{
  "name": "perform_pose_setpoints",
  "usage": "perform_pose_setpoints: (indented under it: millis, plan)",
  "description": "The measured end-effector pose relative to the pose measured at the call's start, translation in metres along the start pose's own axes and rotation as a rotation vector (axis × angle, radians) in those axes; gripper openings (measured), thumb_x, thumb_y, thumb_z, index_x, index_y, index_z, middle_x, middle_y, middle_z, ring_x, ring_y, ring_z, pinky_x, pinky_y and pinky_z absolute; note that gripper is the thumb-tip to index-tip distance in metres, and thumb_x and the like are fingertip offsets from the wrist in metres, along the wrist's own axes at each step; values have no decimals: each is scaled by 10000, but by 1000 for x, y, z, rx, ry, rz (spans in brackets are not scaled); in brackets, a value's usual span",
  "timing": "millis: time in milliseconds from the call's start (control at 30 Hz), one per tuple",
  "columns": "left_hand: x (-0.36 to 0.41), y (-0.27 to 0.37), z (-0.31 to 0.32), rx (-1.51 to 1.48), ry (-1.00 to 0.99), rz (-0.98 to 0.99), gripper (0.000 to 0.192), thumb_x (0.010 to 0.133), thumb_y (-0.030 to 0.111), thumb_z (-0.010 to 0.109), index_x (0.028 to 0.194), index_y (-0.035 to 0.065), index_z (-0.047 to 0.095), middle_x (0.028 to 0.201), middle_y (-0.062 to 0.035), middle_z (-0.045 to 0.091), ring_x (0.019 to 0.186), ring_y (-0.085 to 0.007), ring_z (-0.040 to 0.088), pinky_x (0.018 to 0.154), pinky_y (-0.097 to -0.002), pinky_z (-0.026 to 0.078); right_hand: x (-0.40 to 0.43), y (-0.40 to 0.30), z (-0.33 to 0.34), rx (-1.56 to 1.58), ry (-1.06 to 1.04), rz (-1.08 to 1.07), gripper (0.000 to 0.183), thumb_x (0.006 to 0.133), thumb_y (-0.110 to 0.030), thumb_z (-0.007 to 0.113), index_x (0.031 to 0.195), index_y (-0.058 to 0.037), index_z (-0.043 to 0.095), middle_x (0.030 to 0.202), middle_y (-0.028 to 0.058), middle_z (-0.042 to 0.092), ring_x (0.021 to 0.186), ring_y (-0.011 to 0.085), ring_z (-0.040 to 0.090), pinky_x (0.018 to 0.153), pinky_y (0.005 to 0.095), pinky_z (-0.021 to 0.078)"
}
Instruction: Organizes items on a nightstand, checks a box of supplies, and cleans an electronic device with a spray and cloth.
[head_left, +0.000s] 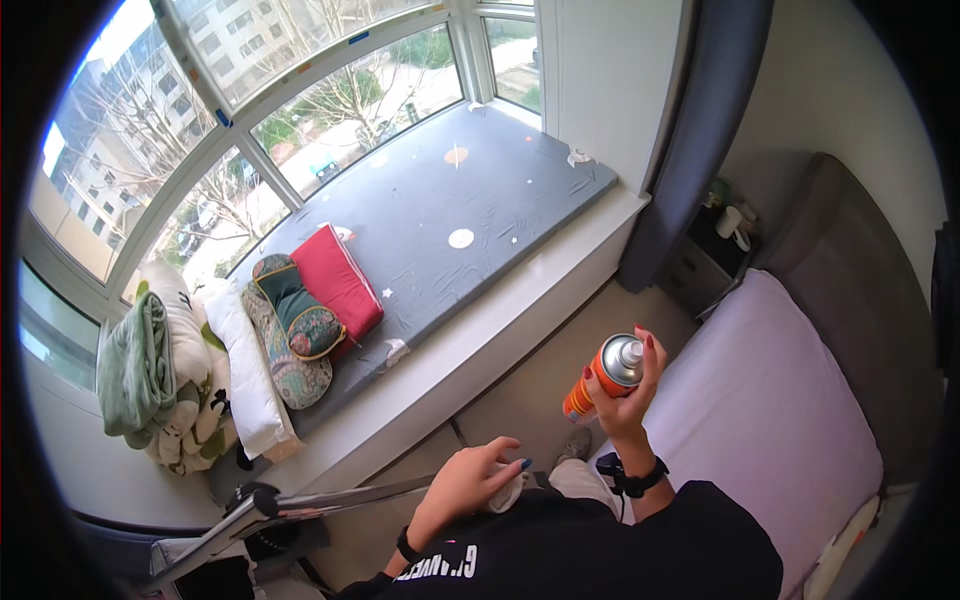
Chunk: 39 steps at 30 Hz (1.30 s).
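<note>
An orange-red aerosol can with a silver domed top and a white nozzle is gripped in my right hand. It tilts, nozzle end towards me, above the floor between the window ledge and the bed. My left hand hovers in front of my black top, thumb and index finger apart. Pale fabric shows just under its thumb; whether the hidden fingers hold it or it is clothing, I cannot tell. Each wrist has a black band, and a small dark device sits by the right one.
A grey mattress covers the window ledge. A red cushion, patterned pillows, a white pillow and a green blanket lie left. The bed and nightstand stand right. A metal-framed item is lower left.
</note>
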<state>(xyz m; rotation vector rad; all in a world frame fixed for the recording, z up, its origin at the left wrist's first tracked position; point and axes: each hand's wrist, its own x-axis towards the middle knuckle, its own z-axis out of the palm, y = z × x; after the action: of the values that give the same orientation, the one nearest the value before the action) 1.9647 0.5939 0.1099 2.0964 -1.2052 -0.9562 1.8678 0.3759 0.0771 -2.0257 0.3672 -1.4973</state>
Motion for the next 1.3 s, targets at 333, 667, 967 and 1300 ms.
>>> perform_pose_setpoints:
  millis: [333, 667, 967, 1300]
  plan:
    - [198, 130, 57, 26, -286, 148, 346, 869, 268, 530, 1148, 65, 514, 904, -123, 651, 820, -324, 609, 725, -381, 467, 44, 155, -216, -137, 267, 545, 623, 755, -72, 685, 1290, -75, 366, 1209, 112, 415, 1074, 218, 482, 912, 318, 428]
    - [364, 198, 56, -67, -208, 276, 231, 839, 123, 562, 1041, 13, 581, 821, -137, 646, 729, -218, 640, 667, -289, 488, 39, 204, -246, -220, 537, 714, 667, 707, -3, 700, 1282, -52, 365, 1193, 105, 425, 1025, 191, 501, 859, 312, 454]
    - [565, 234, 58, 6, -242, 484, 222, 828, 87, 534, 1023, 5, 603, 793, -144, 641, 718, -177, 616, 652, -276, 465, 125, 297, -239, -422, 705, 663, 690, 709, 13, 698, 1297, -50, 344, 1185, 135, 455, 1030, 206, 505, 882, 326, 442]
    - [809, 232, 162, -18, -371, 486, 245, 814, 142, 583, 1004, -11, 598, 877, -181, 646, 834, -314, 640, 716, -339, 498, 209, 424, -282, -372, 732, 697, 721, 682, 61, 650, 1307, -47, 308, 1225, 159, 435, 1023, 208, 519, 859, 333, 462]
